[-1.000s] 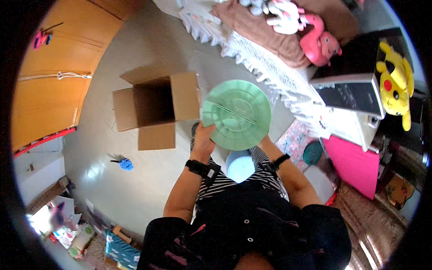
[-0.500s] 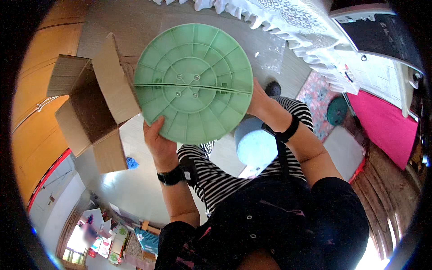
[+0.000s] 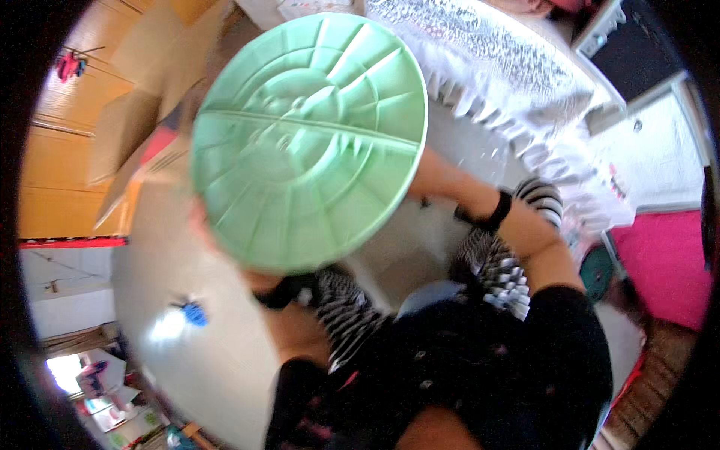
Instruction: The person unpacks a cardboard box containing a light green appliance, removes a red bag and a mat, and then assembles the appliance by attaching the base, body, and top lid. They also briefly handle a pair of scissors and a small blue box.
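A light green round plastic disc (image 3: 307,202) is raised in front of me between my two hands. Ribs fan out from its centre, and a straight seam crosses the middle. My left hand (image 3: 201,225) grips the lower left rim, blurred and mostly hidden behind the disc. On the right, my right hand (image 3: 433,177) is at the rim, its fingers out of sight behind the edge. Beyond the disc on the left stands an opened cardboard box (image 3: 124,135), smeared by motion.
Orange cabinets (image 3: 56,176) line the left side. A table with a white lace cloth (image 3: 517,75) stands at the far right. A small blue object (image 3: 193,313) lies on the floor. Part of a light blue round seat (image 3: 431,298) shows by my legs, with a pink panel (image 3: 664,262) further right.
The disc has come up larger in the view, tilted and shifted slightly left, with both hands still on it. My view has turned, and the box now sits nearer the upper left.
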Tool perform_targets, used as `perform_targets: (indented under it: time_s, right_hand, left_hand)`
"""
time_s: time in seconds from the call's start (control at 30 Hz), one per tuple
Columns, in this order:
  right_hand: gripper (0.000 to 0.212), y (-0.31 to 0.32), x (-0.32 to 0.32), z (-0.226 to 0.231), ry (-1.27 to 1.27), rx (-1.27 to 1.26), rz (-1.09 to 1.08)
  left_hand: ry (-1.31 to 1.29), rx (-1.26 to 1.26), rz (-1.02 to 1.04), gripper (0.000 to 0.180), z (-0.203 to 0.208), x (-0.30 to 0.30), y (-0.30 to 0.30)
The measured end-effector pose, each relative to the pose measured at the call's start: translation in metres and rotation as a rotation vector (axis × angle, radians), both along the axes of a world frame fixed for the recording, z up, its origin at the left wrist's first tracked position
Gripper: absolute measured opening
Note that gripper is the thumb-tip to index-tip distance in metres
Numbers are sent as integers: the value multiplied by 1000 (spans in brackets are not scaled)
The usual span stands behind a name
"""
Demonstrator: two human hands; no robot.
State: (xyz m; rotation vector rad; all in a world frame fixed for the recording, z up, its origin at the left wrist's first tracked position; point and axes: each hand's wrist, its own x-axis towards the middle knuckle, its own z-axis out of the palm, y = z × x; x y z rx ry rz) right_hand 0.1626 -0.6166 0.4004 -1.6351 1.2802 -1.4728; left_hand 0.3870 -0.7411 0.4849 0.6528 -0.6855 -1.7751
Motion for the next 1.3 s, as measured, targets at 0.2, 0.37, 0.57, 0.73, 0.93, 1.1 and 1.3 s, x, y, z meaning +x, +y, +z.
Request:
perform_targets:
  time_s: [0.2, 0.37, 0.57, 0.73, 0.93, 1.1, 1.3]
  right_hand:
    - [85, 52, -42, 79, -833, 11, 86]
    - [77, 99, 0, 137, -744, 51, -13]
    - [55, 109, 2, 135, -581, 48, -420]
    - [48, 127, -25, 131, -653, 16, -487]
    - [43, 141, -50, 127, -655, 17, -488]
    - [42, 141, -49, 122, -706, -3, -466]
    - [42, 156, -77, 105, -748, -44, -486]
  left_hand:
    - [49, -202, -244, 53, 22, -21, 40]
    - [125, -243, -288, 48, 40, -2, 94]
    - [-136, -299, -428, 56, 40, 5, 121]
    - [-696, -914, 367, 35, 73, 45, 84]
    - [-1260, -1200, 593, 36, 148, 60, -9]
    - [-1714, -1128, -90, 49, 146, 71, -99]
    - [-1712, -1365, 19, 54, 112, 60, -40]
